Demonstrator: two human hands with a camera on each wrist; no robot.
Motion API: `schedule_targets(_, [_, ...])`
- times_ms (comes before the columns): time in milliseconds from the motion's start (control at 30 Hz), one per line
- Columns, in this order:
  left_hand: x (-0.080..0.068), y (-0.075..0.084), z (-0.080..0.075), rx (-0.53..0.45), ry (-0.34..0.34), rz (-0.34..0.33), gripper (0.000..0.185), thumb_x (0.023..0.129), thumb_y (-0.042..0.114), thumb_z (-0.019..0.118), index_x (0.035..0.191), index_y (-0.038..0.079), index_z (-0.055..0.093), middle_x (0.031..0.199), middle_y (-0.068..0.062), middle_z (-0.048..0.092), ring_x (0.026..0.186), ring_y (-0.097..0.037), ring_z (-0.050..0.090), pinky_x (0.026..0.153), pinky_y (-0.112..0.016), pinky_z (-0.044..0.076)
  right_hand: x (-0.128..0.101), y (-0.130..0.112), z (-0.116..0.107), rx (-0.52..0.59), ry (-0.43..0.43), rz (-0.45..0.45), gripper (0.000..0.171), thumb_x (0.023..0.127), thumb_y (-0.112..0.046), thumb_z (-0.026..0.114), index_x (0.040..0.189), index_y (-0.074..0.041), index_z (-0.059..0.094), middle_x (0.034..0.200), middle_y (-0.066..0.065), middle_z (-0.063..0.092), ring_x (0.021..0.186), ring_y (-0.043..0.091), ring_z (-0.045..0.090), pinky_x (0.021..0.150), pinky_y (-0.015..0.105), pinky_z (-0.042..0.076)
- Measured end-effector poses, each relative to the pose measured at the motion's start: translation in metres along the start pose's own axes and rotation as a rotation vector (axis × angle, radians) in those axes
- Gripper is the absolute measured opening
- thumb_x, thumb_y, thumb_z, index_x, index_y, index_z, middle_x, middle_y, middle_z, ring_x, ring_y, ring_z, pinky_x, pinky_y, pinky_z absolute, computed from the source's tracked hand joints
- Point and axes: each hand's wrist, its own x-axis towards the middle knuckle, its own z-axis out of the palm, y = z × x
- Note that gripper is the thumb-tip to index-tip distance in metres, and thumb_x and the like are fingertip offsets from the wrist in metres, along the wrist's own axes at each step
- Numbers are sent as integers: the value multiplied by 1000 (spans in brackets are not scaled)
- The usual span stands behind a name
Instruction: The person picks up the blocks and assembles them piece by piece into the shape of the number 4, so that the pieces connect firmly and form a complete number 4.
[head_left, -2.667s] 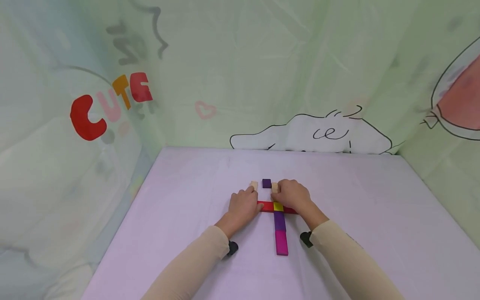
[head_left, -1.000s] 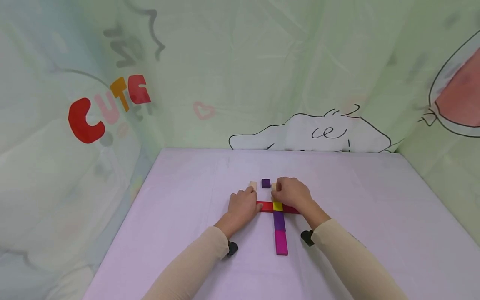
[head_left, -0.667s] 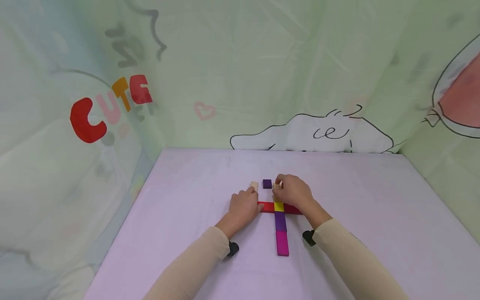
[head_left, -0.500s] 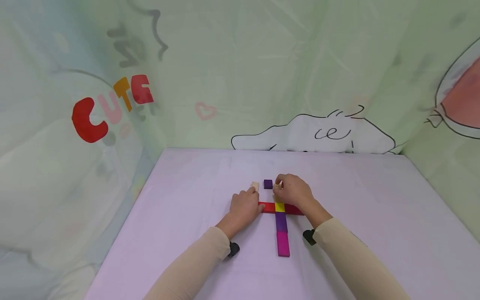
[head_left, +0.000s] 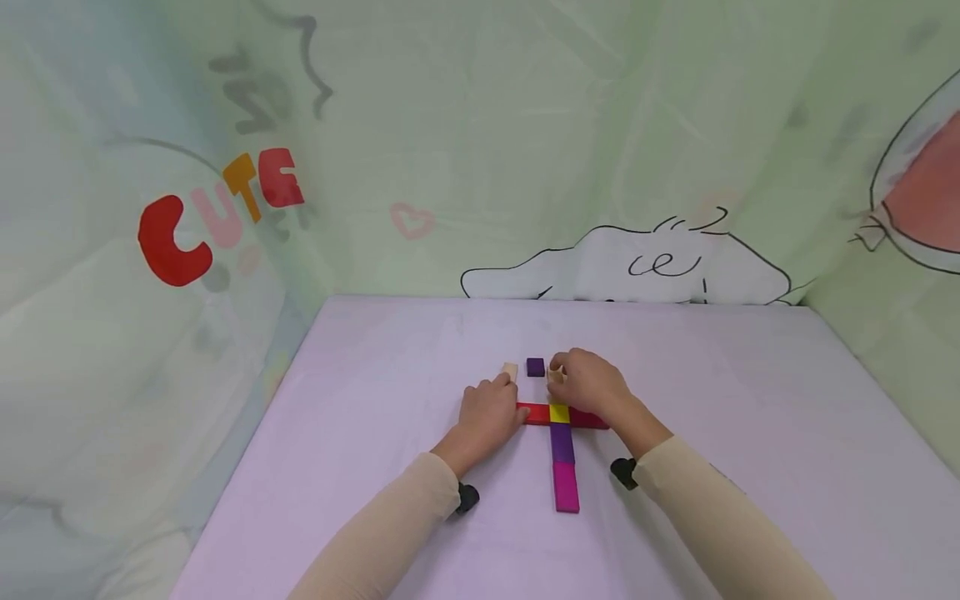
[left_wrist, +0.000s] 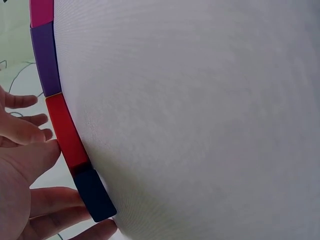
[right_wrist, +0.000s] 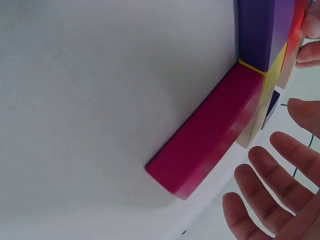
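Note:
Flat wooden blocks form a cross: a yellow block [head_left: 559, 413] in the middle, a bright red block [head_left: 536, 414] to its left, a crimson block [head_left: 589, 419] to its right, then a purple block [head_left: 562, 443] and a magenta block [head_left: 566, 487] toward me. My left hand [head_left: 486, 415] holds the left end, its thumb on the bright red block and fingers curled behind a blue block [left_wrist: 95, 195]. A pale block [head_left: 510, 372] shows past its fingertips. My right hand [head_left: 590, 385], fingers loosely bent and apart, hovers over another pale block [right_wrist: 247, 135] beyond the yellow one.
A small dark purple block [head_left: 536, 367] lies between the far ends of the two pale blocks. The lilac table [head_left: 390, 367] spreads around. A printed cloth [head_left: 450, 125] rises behind its far edge.
My right hand has loosened from the pale block by the yellow one, its fingers spreading apart and the wrist shifting slightly right. The left hand stays put.

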Motion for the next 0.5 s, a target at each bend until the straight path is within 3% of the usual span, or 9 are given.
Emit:
schedule_targets(233, [-1, -2, -2, -9, -15, -3, 32, 98, 41, 68, 109, 11, 75, 110, -1, 65, 86, -23, 64, 78, -40, 54, 9, -5, -1, -48, 6, 0, 37, 94, -21, 61, 127, -6, 71, 119, 18, 70, 102, 33, 65, 87, 50, 58])
schedule_targets(500, [0, -3, 0, 15, 12, 1, 32, 98, 42, 68, 109, 13, 75, 112, 0, 66, 84, -22, 64, 76, -38, 54, 28, -8, 5, -83, -5, 4, 39, 94, -23, 69, 130, -7, 70, 123, 18, 68, 111, 36, 64, 94, 53, 57])
